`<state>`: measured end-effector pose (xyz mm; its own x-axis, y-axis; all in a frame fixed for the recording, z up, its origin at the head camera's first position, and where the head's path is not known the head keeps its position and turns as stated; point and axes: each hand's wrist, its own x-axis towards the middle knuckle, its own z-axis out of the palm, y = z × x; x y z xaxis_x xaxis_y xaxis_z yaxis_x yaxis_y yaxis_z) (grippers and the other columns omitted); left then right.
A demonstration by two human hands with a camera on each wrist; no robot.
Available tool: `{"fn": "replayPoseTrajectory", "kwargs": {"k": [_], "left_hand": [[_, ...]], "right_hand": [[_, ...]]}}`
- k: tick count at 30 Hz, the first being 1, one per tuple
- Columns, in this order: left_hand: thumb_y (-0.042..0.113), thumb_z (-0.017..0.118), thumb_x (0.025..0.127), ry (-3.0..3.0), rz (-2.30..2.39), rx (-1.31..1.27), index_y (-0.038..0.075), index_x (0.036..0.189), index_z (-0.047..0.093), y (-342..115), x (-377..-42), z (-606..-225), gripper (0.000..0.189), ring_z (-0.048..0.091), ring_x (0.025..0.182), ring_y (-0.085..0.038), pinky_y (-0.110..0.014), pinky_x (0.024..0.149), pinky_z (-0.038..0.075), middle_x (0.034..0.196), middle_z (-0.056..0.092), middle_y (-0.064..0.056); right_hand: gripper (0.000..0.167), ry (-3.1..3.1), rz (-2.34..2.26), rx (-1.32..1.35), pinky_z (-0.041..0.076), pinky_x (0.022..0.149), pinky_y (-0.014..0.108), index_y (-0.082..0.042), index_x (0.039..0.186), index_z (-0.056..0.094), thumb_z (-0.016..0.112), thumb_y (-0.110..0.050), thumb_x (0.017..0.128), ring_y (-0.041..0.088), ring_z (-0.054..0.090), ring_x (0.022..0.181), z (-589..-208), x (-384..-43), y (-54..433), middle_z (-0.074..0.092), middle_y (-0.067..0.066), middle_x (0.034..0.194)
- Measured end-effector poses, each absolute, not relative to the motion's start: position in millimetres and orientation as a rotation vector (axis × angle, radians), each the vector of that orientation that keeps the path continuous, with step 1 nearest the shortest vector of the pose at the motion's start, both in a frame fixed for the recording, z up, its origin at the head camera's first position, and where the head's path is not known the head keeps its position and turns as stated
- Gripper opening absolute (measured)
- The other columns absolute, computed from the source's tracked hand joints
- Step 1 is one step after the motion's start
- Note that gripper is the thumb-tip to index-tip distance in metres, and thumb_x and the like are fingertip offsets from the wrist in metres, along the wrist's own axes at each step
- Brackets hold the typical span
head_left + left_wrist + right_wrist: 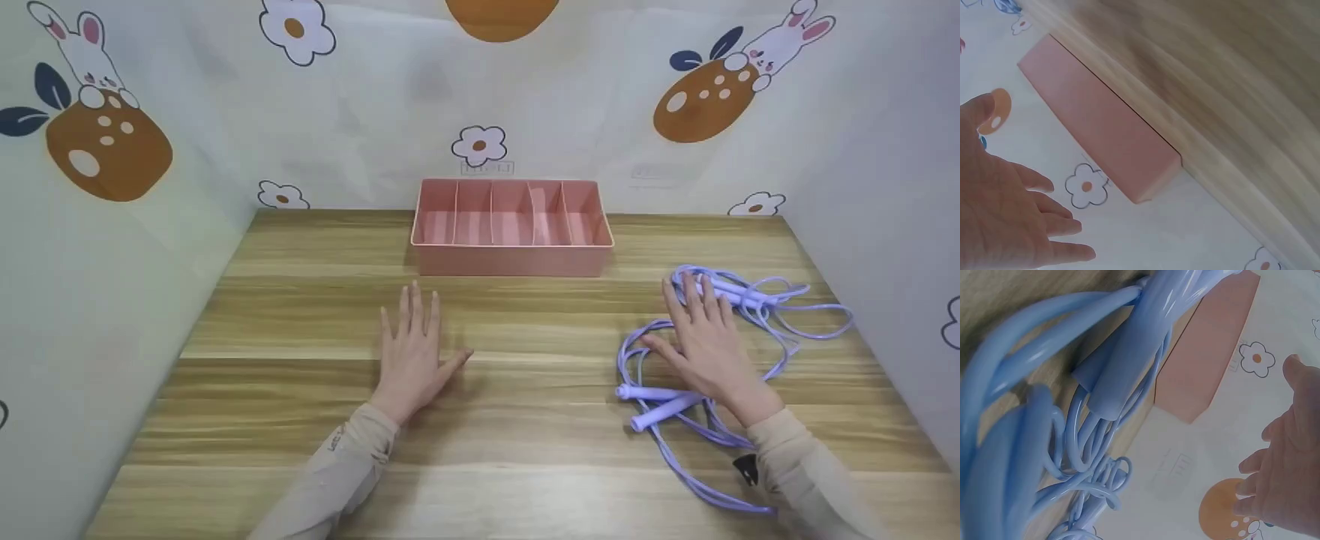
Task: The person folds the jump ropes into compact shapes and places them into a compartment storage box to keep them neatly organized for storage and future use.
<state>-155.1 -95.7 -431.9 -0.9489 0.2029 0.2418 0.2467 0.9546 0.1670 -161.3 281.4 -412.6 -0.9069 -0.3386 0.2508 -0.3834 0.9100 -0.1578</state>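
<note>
My left hand [411, 364] is held with fingers straight and thumb spread, in front of the pink box [516, 262], and holds nothing. That box stands at the back of the table, with several narrow compartments side by side. On the right, my right hand [709, 352] is stretched out over two purple-blue jump ropes, fingers straight and gripping nothing. The nearer jump rope [664, 411] lies in loose loops with its two handles crossed. Farther back lies the other jump rope [750, 296], bundled, partly hidden by my fingers. The right wrist view shows thick rope handles [1129, 354] close up.
The wood-grain table [285, 405] is closed in at the back and both sides by pale walls [390, 97] printed with rabbits, oranges and flowers. A small black object [746, 469] shows beside the right sleeve [806, 465].
</note>
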Motion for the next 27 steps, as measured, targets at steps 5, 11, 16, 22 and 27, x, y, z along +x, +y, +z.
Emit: {"fn": "replayPoseTrajectory", "kwargs": {"k": [5,11,16,22,27], "left_hand": [[0.058,0.047,0.084,-2.906,-0.256,-0.396,-0.001,0.141,0.022,-79,-156,-429,0.086,0.006,0.137,-0.036,-0.057,0.109,0.001,0.147,0.009,-0.026],[0.062,0.041,0.084,-2.925,-0.187,-0.486,0.0,0.142,0.021,-54,-156,-425,0.087,0.004,0.137,-0.034,-0.057,0.109,0.004,0.148,0.008,-0.024],[0.065,0.037,0.085,-2.927,-0.155,-0.546,0.001,0.142,0.02,-36,-155,-423,0.087,0.005,0.137,-0.034,-0.056,0.109,0.007,0.148,0.009,-0.023],[0.065,0.036,0.085,-2.903,-0.181,-0.634,0.002,0.143,0.019,-14,-155,-421,0.087,0.004,0.138,-0.032,-0.055,0.11,0.006,0.149,0.007,-0.022],[0.064,0.039,0.085,-2.872,-0.144,-0.705,0.002,0.142,0.022,0,-153,-422,0.086,0.006,0.138,-0.031,-0.055,0.11,0.01,0.149,0.009,-0.022]], "right_hand": [[0.077,-2.857,0.291,0.537,-0.003,0.109,0.056,-0.006,0.145,0.01,0.046,-0.047,0.09,0.039,-0.006,0.135,-413,-159,283,0.005,0.028,0.147],[0.079,-2.855,0.284,0.529,-0.004,0.109,0.056,-0.01,0.146,0.004,0.047,-0.045,0.09,0.039,-0.007,0.135,-413,-155,288,0.005,0.028,0.147],[0.079,-2.846,0.274,0.526,-0.002,0.109,0.057,-0.011,0.146,0.003,0.048,-0.044,0.09,0.039,-0.006,0.135,-414,-153,289,0.005,0.028,0.147],[0.079,-2.84,0.261,0.523,-0.002,0.109,0.057,-0.01,0.146,0.005,0.046,-0.047,0.09,0.039,-0.006,0.135,-413,-149,289,0.005,0.027,0.147],[0.078,-2.821,0.24,0.529,-0.002,0.11,0.054,-0.008,0.146,0.007,0.045,-0.049,0.09,0.038,-0.004,0.135,-412,-146,290,0.006,0.027,0.147]]}}
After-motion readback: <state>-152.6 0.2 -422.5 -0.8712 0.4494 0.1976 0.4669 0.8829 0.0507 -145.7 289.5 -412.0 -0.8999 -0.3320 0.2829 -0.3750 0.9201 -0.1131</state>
